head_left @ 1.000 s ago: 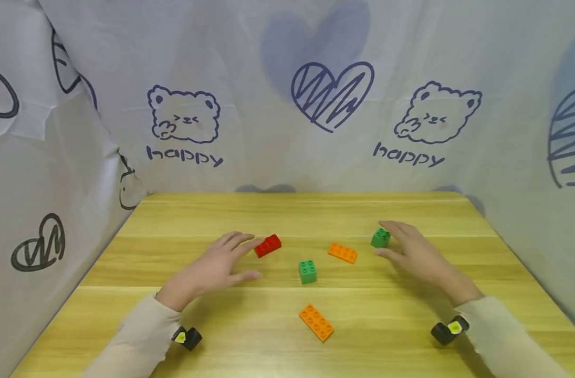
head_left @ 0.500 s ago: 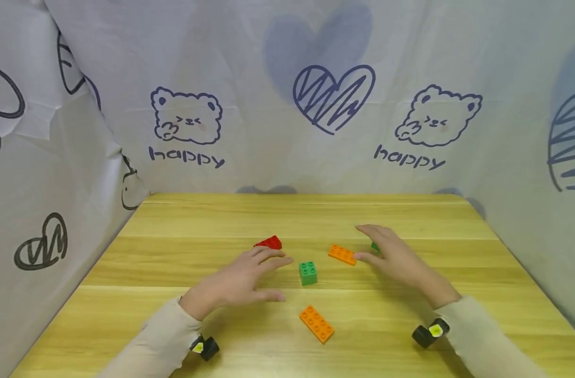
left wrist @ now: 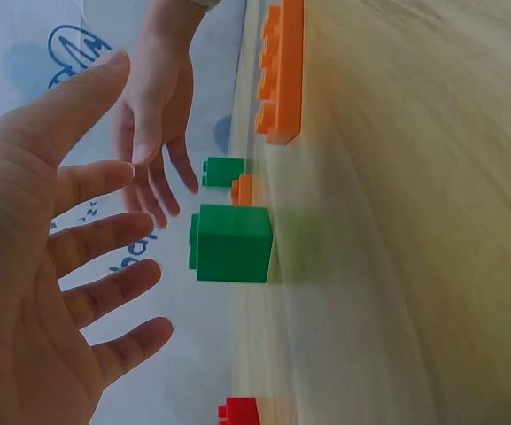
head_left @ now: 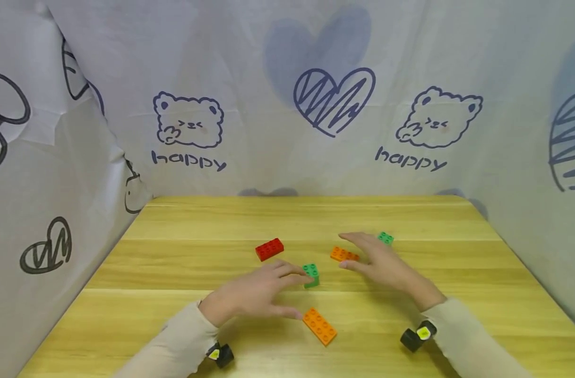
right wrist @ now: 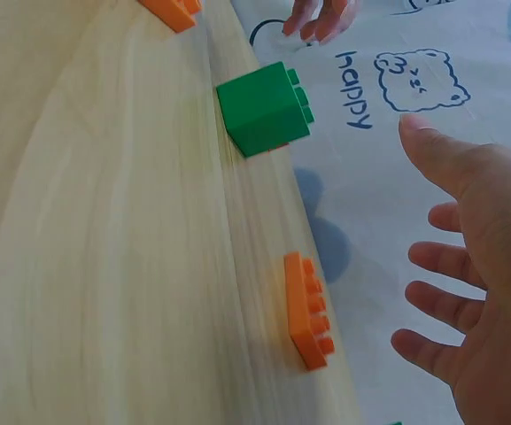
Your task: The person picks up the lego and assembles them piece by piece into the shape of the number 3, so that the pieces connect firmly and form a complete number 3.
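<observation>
On top of the wooden bench [head_left: 183,273], with a white cloth with bears and hearts [head_left: 315,105] hung round it like walls, a person has both hands out over some toy bricks. Each left hand [head_left: 254,294] finger is spread and straight, holding nothing, and the fingertips are just beside the small green brick [head_left: 311,274] in the middle, maybe touching it; I cannot tell. It sits studs up, flat on the wood, so it is easy to reach. The right hand [head_left: 382,265] is spread open too and hangs over the far orange brick [head_left: 342,254], gripping nothing. Near the front lies a longer orange brick [head_left: 319,326], just by the left thumb. Off to the left sits a red brick [head_left: 269,249], well apart from the hands. Behind the right hand peeks another green brick [head_left: 385,238].
</observation>
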`<action>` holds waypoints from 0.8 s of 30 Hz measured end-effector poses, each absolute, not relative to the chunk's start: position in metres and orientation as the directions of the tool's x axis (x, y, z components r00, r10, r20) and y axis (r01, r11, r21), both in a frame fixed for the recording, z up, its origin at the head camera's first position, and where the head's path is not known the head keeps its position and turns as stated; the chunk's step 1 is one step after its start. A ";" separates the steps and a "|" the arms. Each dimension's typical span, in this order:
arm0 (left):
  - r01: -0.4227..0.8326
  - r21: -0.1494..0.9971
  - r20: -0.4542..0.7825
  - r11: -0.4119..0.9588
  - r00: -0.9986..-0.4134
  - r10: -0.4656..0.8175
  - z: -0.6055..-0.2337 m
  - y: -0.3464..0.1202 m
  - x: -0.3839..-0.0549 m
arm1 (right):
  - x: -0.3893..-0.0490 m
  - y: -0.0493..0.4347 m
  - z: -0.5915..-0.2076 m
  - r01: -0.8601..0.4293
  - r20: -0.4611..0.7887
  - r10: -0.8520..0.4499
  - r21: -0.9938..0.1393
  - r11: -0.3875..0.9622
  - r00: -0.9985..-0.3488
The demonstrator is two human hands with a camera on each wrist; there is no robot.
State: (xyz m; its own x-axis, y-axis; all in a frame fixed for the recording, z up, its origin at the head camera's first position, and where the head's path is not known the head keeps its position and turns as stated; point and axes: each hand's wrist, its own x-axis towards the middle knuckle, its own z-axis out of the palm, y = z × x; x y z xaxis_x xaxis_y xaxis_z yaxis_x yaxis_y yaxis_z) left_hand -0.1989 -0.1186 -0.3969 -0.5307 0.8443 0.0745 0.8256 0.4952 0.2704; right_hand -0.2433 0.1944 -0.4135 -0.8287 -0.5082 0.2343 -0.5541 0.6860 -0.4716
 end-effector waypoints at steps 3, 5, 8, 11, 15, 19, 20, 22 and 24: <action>0.847 0.259 0.075 0.463 -0.496 0.865 -0.399 -0.113 -0.200 | -0.243 0.188 -0.416 -0.558 0.229 -0.519 -0.494 0.667 -0.824; 0.861 0.254 0.077 0.442 -0.473 0.877 -0.401 -0.111 -0.200 | -0.243 0.184 -0.417 -0.561 0.222 -0.532 -0.512 0.650 -0.818; 0.871 0.254 0.070 0.420 -0.449 0.891 -0.403 -0.106 -0.200 | -0.243 0.179 -0.420 -0.566 0.203 -0.555 -0.538 0.625 -0.807; 0.879 0.250 0.057 0.405 -0.431 0.901 -0.405 -0.103 -0.201 | -0.244 0.174 -0.421 -0.561 0.177 -0.573 -0.558 0.611 -0.800; 0.896 0.232 0.054 0.378 -0.400 0.915 -0.407 -0.098 -0.202 | -0.246 0.168 -0.423 -0.578 0.155 -0.617 -0.576 0.578 -0.772; 0.912 0.220 0.057 0.347 -0.367 0.928 -0.409 -0.095 -0.201 | -0.248 0.162 -0.426 -0.601 0.134 -0.667 -0.586 0.543 -0.733; 0.913 0.221 0.055 0.343 -0.363 0.930 -0.410 -0.094 -0.201 | -0.248 0.161 -0.427 -0.607 0.132 -0.677 -0.589 0.534 -0.724; 0.915 0.228 0.054 0.332 -0.352 0.934 -0.411 -0.092 -0.200 | -0.249 0.158 -0.429 -0.614 0.131 -0.690 -0.592 0.521 -0.712; 0.918 0.229 0.050 0.324 -0.344 0.938 -0.412 -0.091 -0.200 | -0.249 0.156 -0.431 -0.617 0.130 -0.698 -0.599 0.511 -0.705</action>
